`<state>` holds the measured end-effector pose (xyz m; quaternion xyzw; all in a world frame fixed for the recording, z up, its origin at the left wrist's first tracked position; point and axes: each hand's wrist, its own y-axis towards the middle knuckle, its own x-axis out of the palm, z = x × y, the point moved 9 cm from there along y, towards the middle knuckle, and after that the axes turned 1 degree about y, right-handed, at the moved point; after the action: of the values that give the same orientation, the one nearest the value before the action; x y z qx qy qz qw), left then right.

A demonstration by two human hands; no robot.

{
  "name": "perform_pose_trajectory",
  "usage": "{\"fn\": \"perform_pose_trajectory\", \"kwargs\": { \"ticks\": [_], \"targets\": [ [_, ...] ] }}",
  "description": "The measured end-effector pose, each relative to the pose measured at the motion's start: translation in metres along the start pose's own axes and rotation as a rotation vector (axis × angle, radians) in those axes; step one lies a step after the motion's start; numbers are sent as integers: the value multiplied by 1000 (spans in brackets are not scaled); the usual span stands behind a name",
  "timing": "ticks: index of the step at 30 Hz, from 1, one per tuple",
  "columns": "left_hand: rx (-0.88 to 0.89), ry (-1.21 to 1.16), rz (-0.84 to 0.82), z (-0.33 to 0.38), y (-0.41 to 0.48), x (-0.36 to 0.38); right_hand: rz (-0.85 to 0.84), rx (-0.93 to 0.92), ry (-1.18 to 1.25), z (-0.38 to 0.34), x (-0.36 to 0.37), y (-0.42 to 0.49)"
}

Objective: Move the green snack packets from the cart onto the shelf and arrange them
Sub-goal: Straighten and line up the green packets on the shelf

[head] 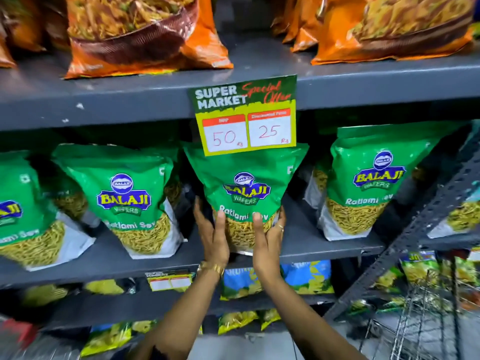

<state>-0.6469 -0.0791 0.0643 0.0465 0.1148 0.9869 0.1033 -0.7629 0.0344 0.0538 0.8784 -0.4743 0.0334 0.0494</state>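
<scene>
A green Balaji Ratlami Sev packet stands upright at the middle of the grey shelf, under the price tag. My left hand grips its lower left side and my right hand its lower right side, thumbs on the front. More green packets stand on the same shelf: one to the left, one at the far left, one to the right. The wire cart shows at the bottom right with green packets inside.
A green and yellow price tag hangs from the upper shelf edge, covering the held packet's top. Orange snack bags fill the shelf above. Blue and yellow packets lie on lower shelves. A perforated metal upright slants at the right.
</scene>
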Motion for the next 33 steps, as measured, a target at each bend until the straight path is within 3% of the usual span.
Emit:
{"fn": "perform_pose_trajectory", "kwargs": {
  "ticks": [4, 7, 11, 18, 24, 27, 30, 33],
  "targets": [
    [-36, -111, -82, 4, 1, 19, -27, -26, -84, -5, -14, 27],
    [-60, -144, -89, 6, -13, 31, -125, -40, -19, -7, -17, 47],
    [-81, -107, -82, -1, -17, 34, -216, 28, 116, 2, -12, 50],
    [-87, -52, -87, -3, -12, 32, -225, 37, 143, -1, -9, 43],
    [-132, 22, -252, 0, -13, 28, -284, 13, 133, -5, -8, 40],
    [-134, 71, -234, 6, -15, 10, -102, -132, 138, -20, -16, 23],
    [-41, 136, -202, 24, -29, -20, 44, -435, -77, -52, -16, -21],
    [115, 119, -167, 50, -51, -62, -90, -831, -318, -82, 20, -74]
  ]
}}
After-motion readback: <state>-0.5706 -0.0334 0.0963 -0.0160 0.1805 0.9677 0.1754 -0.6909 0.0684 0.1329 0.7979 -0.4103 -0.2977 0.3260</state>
